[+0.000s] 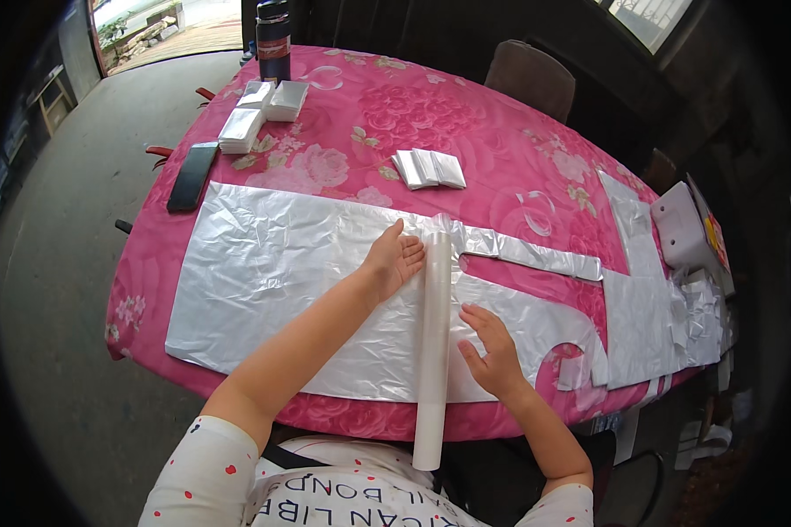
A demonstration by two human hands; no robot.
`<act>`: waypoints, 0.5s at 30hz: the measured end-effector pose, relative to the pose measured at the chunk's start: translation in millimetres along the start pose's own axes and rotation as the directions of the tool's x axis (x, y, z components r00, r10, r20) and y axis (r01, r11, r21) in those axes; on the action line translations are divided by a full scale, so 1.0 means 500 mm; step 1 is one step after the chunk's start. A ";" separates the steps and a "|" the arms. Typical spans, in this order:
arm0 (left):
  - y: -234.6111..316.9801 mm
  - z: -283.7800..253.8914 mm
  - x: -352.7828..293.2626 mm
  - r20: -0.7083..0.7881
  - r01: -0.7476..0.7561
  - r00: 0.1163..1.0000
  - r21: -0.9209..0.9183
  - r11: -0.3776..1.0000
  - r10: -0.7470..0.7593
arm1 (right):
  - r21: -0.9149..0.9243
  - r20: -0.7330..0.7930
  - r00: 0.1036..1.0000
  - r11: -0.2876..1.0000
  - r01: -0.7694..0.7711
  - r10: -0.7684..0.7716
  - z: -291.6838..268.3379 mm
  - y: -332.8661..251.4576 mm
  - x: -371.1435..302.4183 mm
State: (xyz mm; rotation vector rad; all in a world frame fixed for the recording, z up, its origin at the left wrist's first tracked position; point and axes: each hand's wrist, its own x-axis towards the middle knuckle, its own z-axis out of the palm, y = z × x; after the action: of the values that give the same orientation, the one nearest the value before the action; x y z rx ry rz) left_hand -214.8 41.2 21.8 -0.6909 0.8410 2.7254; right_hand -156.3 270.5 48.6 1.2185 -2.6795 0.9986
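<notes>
A thin silvery-white plastic sheet (272,272) lies flat and wrinkled on the table, with strap-like ends and a curved cut-out on its right side. Across it, pointing towards me, lies a long pale roll or tube (434,369), its near end jutting past the table edge. Just left of the roll's far part, my left hand (395,261) rests on its side, fingers loosely bent and holding nothing. My right hand (492,351) is to the right of the roll, apart from it, fingers spread above the sheet. Neither hand grips anything.
Small folded plastic packets (429,169) lie beyond the sheet; more packet stacks (242,129) stand far left by a dark bottle (273,44). A dark phone (192,176) sits at the left edge. Further plastic sheets (642,325) and a white box (677,224) are right.
</notes>
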 end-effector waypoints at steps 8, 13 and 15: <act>0.017 -0.013 0.003 0.020 -0.040 0.999 0.178 0.983 0.037 | -0.045 0.246 0.953 0.980 0.191 -0.175 0.024 0.022 -0.017; 0.075 -0.068 -0.085 0.081 -0.262 0.964 0.433 0.863 0.252 | -0.091 0.286 0.934 0.964 0.250 -0.215 0.068 -0.007 0.023; 0.112 -0.111 -0.134 0.079 -0.294 0.952 0.499 0.815 0.294 | -0.023 0.249 0.929 0.958 0.287 -0.273 0.125 -0.059 0.067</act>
State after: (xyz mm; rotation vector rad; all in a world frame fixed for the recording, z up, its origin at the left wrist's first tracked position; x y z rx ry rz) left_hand -153.9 -40.2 41.2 -0.4748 1.7084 2.5522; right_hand -145.6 198.5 24.6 1.7528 -2.5718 0.7683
